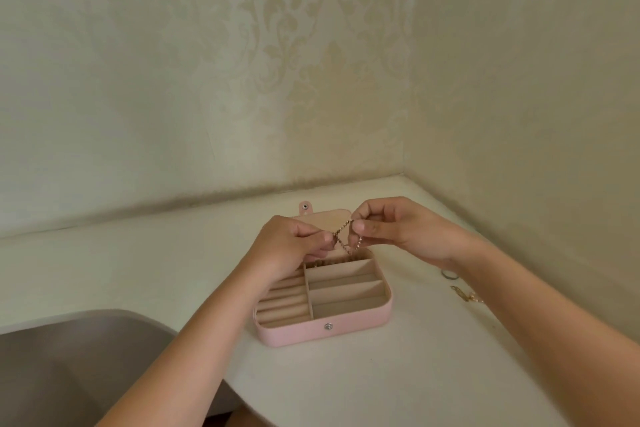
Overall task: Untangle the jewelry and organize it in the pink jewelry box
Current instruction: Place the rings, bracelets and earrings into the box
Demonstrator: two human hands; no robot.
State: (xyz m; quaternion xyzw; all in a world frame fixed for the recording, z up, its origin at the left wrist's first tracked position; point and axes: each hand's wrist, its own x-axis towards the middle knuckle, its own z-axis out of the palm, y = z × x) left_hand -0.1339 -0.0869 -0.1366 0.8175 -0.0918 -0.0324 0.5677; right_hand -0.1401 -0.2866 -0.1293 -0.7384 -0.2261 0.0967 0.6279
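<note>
The pink jewelry box [298, 334] lies open on the white table, its beige compartments showing. Above its far half I hold a beaded gold chain [343, 236] between both hands. My left hand [294, 243] pinches one part of the chain, and my right hand [391, 227] pinches another part just to the right. The chain crosses itself between my fingers and its lower end hangs into the far compartment, where more chain [322, 263] lies.
To the right of the box, a ring [449, 274] and a gold piece of jewelry [465, 295] lie on the table [381, 374]. A grey chair [69, 364] stands at the lower left. Patterned walls meet in a corner behind the table.
</note>
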